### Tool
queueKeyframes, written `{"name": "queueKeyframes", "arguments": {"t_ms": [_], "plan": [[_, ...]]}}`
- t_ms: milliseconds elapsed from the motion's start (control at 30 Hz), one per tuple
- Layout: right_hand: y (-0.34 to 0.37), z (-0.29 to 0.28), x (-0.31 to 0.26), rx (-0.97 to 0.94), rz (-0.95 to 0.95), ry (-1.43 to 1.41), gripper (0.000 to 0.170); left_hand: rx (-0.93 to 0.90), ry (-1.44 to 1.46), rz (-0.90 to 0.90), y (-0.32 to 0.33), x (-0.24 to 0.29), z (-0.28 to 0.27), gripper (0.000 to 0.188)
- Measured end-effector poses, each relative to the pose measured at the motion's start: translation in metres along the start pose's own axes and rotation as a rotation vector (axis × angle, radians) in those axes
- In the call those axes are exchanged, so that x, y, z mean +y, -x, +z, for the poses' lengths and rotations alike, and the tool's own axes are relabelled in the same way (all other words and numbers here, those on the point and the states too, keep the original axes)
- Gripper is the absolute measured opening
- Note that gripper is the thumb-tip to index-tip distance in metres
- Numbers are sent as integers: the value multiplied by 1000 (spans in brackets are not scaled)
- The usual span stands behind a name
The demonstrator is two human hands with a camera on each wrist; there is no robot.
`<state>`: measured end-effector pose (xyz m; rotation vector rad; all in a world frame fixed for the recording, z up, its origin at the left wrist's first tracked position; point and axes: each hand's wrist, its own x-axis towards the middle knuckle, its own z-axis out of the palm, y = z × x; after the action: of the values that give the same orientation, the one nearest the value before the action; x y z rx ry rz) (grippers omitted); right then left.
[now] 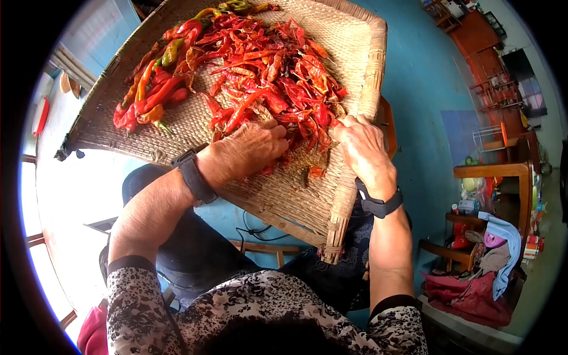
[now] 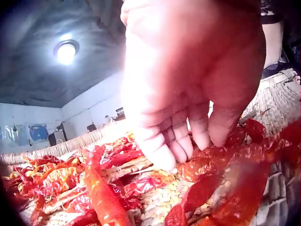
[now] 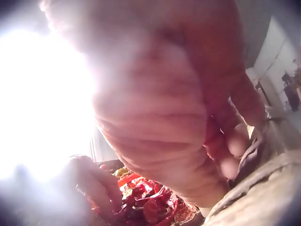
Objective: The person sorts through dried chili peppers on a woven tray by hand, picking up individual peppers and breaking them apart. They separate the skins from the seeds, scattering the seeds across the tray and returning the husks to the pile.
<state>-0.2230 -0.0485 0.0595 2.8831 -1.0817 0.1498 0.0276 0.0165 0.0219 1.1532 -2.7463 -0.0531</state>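
Dried red chilies (image 1: 260,71) lie heaped on a woven tray (image 1: 207,133) across the person's lap. The left hand (image 1: 251,148) reaches over the lower part of the heap. In the left wrist view the left hand (image 2: 188,84) points its fingers down, slightly bent, tips touching the chilies (image 2: 101,188) with nothing plainly gripped. The right hand (image 1: 365,148) lies at the tray's right rim beside the heap. The right wrist view shows the right hand (image 3: 155,103) with bent fingers near the rim (image 3: 263,188); whether they hold anything is hidden.
Plumper red and green peppers (image 1: 160,89) lie on the tray's left side. A wooden chair (image 1: 461,254) with clothes stands at the right, with shelves and furniture beyond. Dark cables (image 1: 251,231) run across the blue floor below the tray.
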Motion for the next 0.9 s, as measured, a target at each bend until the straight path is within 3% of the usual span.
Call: {"name": "queueKeyframes", "arguments": {"t_ms": [233, 300, 367, 400, 467, 533, 600, 733, 800, 900], "plan": [[-3, 3, 0, 60, -22, 6, 2, -13, 12, -49, -2, 3, -6, 20], [-3, -4, -1, 62, -16, -46, 2, 57, 82, -55, -5, 2, -4, 24], [-4, -14, -6, -24, 58, -450, 8, 165, 147, -86, -10, 9, -4, 25], [-4, -13, -8, -22, 58, -449, 8, 270, 213, -119, -12, 13, -5, 26], [-4, -9, -14, 7, -28, -564, 13, 272, 233, -117, -14, 15, -6, 24], [-4, -16, -23, -25, 7, -647, 10, 273, 258, -114, -16, 17, -6, 22], [-5, -16, -25, 12, -35, -690, 10, 81, 315, -149, -15, 17, -7, 25], [-6, -16, -24, 32, -51, -619, 9, 78, 407, -113, -17, 15, 1, 23], [-7, -17, -23, 34, -42, -628, 8, 231, 471, -165, -17, 16, -1, 22], [-8, -18, -23, 20, -32, -620, 7, 158, 482, -292, -18, 17, -12, 24]]}}
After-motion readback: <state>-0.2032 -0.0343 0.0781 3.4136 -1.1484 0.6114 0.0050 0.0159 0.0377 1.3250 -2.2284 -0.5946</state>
